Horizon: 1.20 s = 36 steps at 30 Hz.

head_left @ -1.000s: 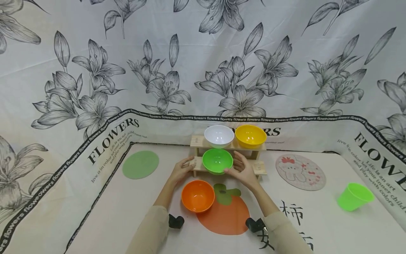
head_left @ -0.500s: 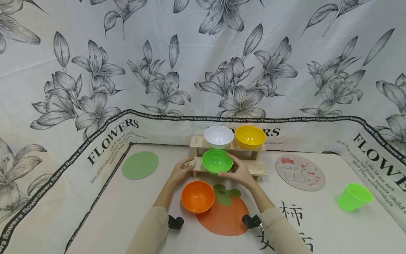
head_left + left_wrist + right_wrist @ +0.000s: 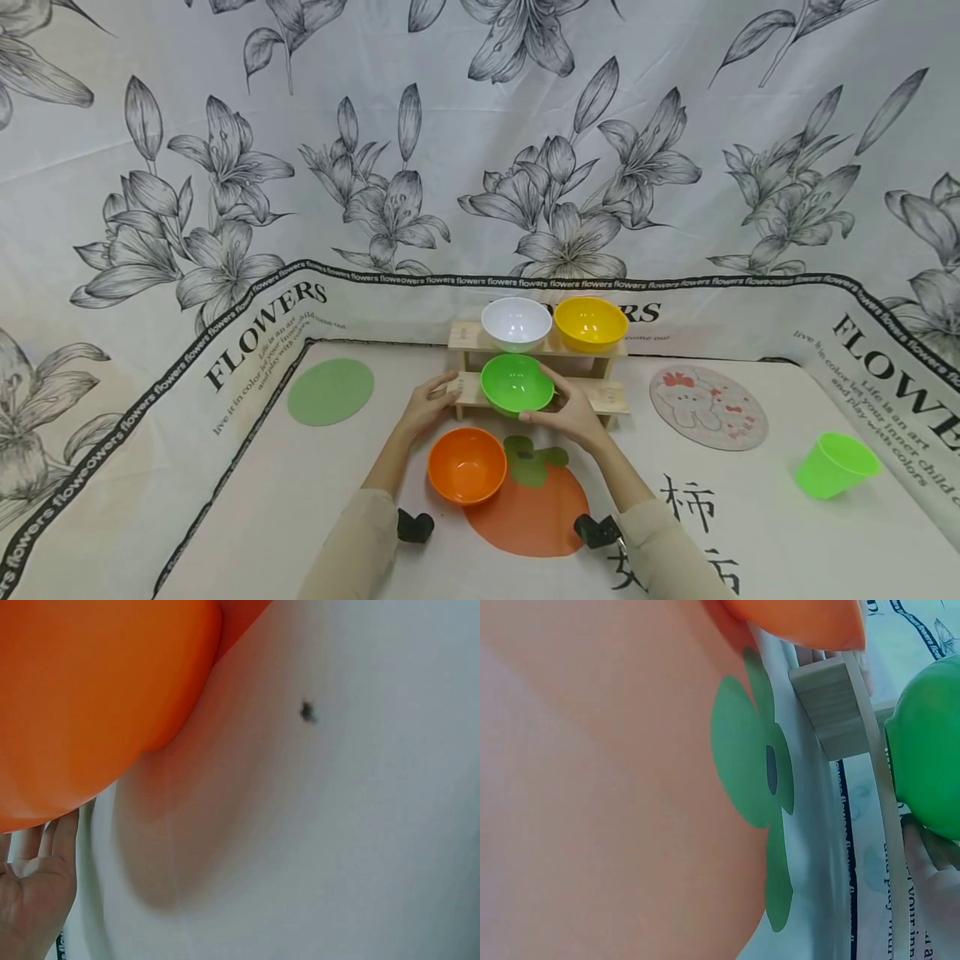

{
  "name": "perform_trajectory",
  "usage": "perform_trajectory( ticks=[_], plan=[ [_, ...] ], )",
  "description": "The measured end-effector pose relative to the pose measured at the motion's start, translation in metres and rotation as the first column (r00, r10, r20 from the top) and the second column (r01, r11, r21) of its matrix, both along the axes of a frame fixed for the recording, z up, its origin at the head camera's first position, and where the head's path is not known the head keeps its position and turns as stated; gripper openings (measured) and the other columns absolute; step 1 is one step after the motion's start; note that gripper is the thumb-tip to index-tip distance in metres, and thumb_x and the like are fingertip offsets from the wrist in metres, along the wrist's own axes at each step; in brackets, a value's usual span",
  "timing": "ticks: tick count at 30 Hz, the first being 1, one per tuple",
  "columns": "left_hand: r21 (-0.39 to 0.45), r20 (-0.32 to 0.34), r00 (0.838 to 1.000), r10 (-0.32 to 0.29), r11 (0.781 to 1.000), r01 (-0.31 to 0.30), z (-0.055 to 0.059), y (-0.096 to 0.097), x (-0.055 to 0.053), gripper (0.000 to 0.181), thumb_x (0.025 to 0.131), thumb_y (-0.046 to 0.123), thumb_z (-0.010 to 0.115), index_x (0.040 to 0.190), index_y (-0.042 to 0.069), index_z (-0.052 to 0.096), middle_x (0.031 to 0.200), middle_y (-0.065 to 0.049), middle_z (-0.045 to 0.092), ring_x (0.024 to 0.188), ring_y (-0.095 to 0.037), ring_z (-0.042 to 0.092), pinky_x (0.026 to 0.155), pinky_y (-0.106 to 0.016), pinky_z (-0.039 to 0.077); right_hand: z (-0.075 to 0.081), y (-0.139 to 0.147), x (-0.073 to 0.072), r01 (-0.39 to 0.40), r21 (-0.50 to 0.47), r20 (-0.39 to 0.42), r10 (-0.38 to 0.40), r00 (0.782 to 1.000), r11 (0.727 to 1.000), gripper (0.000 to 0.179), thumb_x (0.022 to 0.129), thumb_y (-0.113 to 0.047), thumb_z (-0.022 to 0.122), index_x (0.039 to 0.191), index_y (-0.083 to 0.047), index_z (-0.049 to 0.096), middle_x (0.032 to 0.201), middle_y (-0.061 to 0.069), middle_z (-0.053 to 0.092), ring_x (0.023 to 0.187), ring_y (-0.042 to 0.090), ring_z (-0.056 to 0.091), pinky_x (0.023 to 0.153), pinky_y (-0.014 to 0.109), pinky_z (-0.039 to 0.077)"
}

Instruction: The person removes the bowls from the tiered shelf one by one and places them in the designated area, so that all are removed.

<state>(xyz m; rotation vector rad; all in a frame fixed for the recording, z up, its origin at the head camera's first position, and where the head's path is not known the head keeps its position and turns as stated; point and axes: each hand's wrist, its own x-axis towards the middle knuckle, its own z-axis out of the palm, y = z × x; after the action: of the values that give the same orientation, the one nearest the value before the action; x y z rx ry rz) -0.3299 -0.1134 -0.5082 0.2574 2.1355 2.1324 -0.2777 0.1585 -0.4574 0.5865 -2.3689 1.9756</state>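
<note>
A green bowl [image 3: 517, 385] sits on the lower step of a two-tier wooden stand [image 3: 611, 396]. My right hand [image 3: 573, 412] grips its right side, thumb at the near side and fingers behind the wall. In the right wrist view, the green bowl [image 3: 934, 746] is beside those fingers. My left hand [image 3: 427, 406] holds the left end of the lower step; in the left wrist view its fingertips are hidden behind the orange bowl [image 3: 90, 697]. A white bowl [image 3: 516, 325] and a yellow bowl [image 3: 591, 323] stand side by side on the upper step.
The orange bowl [image 3: 467, 467] stands on the table between my forearms, partly over a printed persimmon [image 3: 540, 517]. A green cup [image 3: 836, 467] tilts at far right. A round green mat [image 3: 331, 392] lies left, a round cartoon mat [image 3: 708, 408] right.
My right hand's fingers have closed around the green bowl's right side, and the bowl has shifted slightly to the right on the step. The left hand stays at the stand.
</note>
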Motion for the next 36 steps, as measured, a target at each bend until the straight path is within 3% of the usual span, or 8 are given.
perform_trajectory(
  ticks=[3, 10, 19, 28, 33, 36],
  plan=[
    [0.003, 0.003, 1.000, 0.001, 1.000, -0.001, 0.000, 0.000, 0.000, 0.047, 0.090, 0.004, 0.060, 0.135, -0.003, 0.047, 0.140, -0.023, 0.043, 0.123, -0.037, 0.048, 0.091, -0.038, 0.052, 0.000, 0.001, 0.004, 0.007, 0.008, 0.005, -0.007, 1.000, 1.000, 0.086, 0.075, -0.004, 0.077, 0.147, -0.006, 0.030, 0.143, 0.023, 0.039, 0.122, 0.040, 0.047, 0.097, 0.031, 0.048],
    [0.116, 0.043, 0.999, -0.029, 0.993, 0.024, 0.004, 0.003, 0.005, 0.048, 0.091, -0.002, 0.055, 0.138, -0.003, 0.043, 0.134, -0.031, 0.045, 0.121, -0.039, 0.049, 0.095, -0.041, 0.050, 0.001, 0.006, 0.014, 0.006, -0.009, 0.014, -0.005, 1.000, 1.000, 0.087, 0.075, -0.003, 0.077, 0.147, -0.006, 0.029, 0.142, 0.024, 0.039, 0.121, 0.040, 0.048, 0.097, 0.032, 0.048],
    [0.098, 0.040, 0.999, -0.025, 0.995, 0.021, 0.004, 0.002, 0.005, 0.047, 0.092, -0.001, 0.056, 0.137, -0.002, 0.044, 0.136, -0.029, 0.045, 0.120, -0.039, 0.050, 0.095, -0.040, 0.049, 0.000, 0.014, 0.026, -0.012, -0.004, -0.056, 0.012, 0.998, 1.000, 0.087, 0.073, -0.001, 0.078, 0.146, -0.001, 0.031, 0.143, 0.024, 0.039, 0.122, 0.040, 0.046, 0.093, 0.019, 0.048],
    [0.073, 0.015, 1.000, -0.015, 0.997, 0.014, 0.004, 0.002, 0.005, 0.046, 0.093, 0.000, 0.055, 0.137, -0.004, 0.043, 0.137, -0.030, 0.043, 0.120, -0.038, 0.051, 0.095, -0.038, 0.050, -0.003, 0.020, 0.038, -0.028, -0.003, -0.055, 0.028, 0.998, 1.000, 0.089, 0.074, -0.001, 0.077, 0.146, 0.002, 0.026, 0.146, 0.025, 0.033, 0.128, 0.044, 0.040, 0.104, 0.041, 0.040],
    [0.056, 0.005, 1.000, -0.026, 0.998, 0.025, 0.004, 0.001, 0.005, 0.046, 0.093, 0.001, 0.055, 0.137, -0.005, 0.043, 0.136, -0.030, 0.043, 0.120, -0.040, 0.050, 0.097, -0.042, 0.048, -0.005, 0.023, 0.045, -0.034, -0.009, -0.047, 0.033, 0.998, 0.999, 0.090, 0.074, 0.000, 0.077, 0.146, 0.006, 0.024, 0.147, 0.027, 0.031, 0.128, 0.045, 0.039, 0.104, 0.042, 0.039],
    [0.059, -0.043, 0.998, -0.049, 0.997, 0.052, 0.001, -0.001, 0.005, 0.047, 0.092, 0.005, 0.059, 0.136, -0.004, 0.045, 0.135, -0.030, 0.046, 0.118, -0.038, 0.052, 0.096, -0.041, 0.048, -0.007, 0.025, 0.049, -0.027, -0.012, -0.036, 0.027, 0.999, 1.000, 0.089, 0.074, 0.000, 0.077, 0.145, 0.006, 0.024, 0.146, 0.029, 0.031, 0.127, 0.047, 0.040, 0.102, 0.042, 0.041]
  ],
)
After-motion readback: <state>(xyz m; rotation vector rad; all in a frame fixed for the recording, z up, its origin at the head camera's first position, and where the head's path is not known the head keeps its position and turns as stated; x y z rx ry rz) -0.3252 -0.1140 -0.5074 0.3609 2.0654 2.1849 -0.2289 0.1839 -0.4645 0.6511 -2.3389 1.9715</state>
